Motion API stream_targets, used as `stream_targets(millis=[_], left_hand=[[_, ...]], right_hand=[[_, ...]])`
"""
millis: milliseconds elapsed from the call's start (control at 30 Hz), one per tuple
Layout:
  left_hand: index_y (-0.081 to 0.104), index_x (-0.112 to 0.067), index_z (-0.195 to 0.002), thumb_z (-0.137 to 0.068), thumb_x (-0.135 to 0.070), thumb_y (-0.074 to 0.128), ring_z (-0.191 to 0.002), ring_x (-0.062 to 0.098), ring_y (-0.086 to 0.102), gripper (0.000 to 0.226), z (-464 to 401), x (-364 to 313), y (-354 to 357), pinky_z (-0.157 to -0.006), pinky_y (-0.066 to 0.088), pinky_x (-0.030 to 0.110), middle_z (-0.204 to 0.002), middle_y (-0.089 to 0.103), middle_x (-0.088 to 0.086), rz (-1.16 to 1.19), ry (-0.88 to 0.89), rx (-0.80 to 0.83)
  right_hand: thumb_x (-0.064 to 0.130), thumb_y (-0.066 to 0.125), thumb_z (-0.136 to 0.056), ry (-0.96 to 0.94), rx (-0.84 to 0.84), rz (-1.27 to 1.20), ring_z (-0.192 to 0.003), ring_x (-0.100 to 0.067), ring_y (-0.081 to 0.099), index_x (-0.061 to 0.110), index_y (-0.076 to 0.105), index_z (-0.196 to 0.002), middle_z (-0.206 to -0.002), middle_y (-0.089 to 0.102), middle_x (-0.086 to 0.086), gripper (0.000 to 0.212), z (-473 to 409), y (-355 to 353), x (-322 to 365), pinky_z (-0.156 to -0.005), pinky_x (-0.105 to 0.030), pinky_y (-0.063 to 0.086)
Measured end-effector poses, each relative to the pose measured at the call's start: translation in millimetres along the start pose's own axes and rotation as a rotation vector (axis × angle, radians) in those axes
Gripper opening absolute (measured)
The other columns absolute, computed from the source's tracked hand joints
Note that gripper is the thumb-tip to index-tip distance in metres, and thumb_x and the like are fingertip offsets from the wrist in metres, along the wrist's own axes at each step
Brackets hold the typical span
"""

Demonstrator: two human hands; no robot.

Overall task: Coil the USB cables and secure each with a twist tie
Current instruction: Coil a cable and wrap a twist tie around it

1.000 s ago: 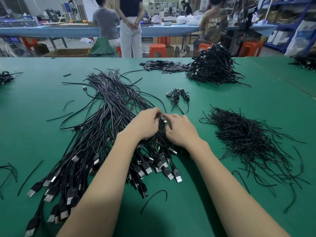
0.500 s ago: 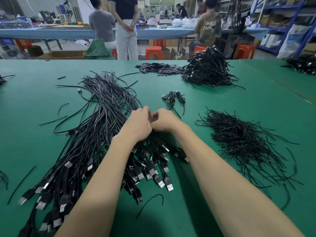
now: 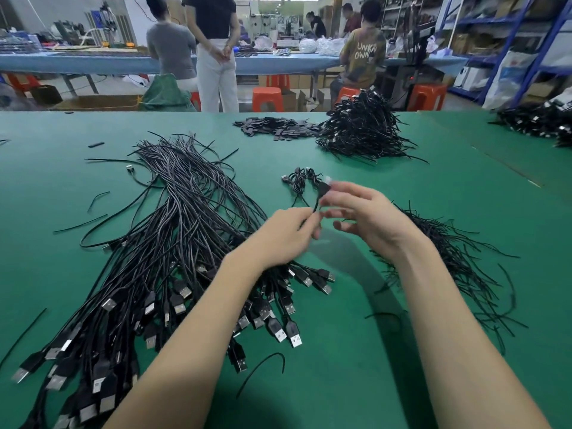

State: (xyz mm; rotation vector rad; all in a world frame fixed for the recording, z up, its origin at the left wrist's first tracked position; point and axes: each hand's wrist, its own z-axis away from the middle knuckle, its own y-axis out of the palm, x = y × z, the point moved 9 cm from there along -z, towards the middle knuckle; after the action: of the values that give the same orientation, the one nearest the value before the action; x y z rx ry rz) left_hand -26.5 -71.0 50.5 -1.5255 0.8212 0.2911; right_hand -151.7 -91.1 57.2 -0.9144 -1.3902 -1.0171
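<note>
While both your hands are raised above the green table (image 3: 402,187), your right hand (image 3: 368,216) pinches the plug end of one USB cable (image 3: 318,198) between thumb and fingertips, its grip narrow; motion blur hides exactly how the fingers lie. Your left hand (image 3: 286,232) pinches the same cable just below the plug, its fingers curled round the thin black lead.

Taking that held cable as your landmark: the big loose bundle of USB cables (image 3: 173,243) fans out to its left and toward you, plugs pointing at the near edge, with your left forearm lying over it. Just beyond the held cable sits one small coiled cable (image 3: 298,179). To its right, passing under your right wrist, spreads the pile of twist ties (image 3: 458,258), stray ends reaching toward the table's right side. Far beyond it, near the table's far edge, stands a heap of finished coils (image 3: 362,128), with a flat scatter of small black pieces (image 3: 272,126) beside that heap.

Bare green surface shows between your forearms and directly below the held cable. One stray tie (image 3: 263,366) curls on it nearer you. A seam in the table cover (image 3: 507,168) runs diagonally, well to the right.
</note>
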Motion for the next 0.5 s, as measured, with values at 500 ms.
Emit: stream_targets(millis=[500], left_hand=[[0.055, -0.011, -0.080, -0.106, -0.022, 0.040, -0.059, 0.013, 0.052, 0.032, -1, -9, -19, -0.062, 0.055, 0.028, -0.067, 0.050, -0.002, 1.879, -0.174, -0.103]], right_hand=[[0.079, 0.033, -0.087, 0.027, 0.329, 0.332, -0.108, -0.022, 0.072, 0.011, 0.076, -0.082, -0.089, 0.078, -0.014, 0.080, 25, 50, -8, -0.117, -0.043, 0.036]])
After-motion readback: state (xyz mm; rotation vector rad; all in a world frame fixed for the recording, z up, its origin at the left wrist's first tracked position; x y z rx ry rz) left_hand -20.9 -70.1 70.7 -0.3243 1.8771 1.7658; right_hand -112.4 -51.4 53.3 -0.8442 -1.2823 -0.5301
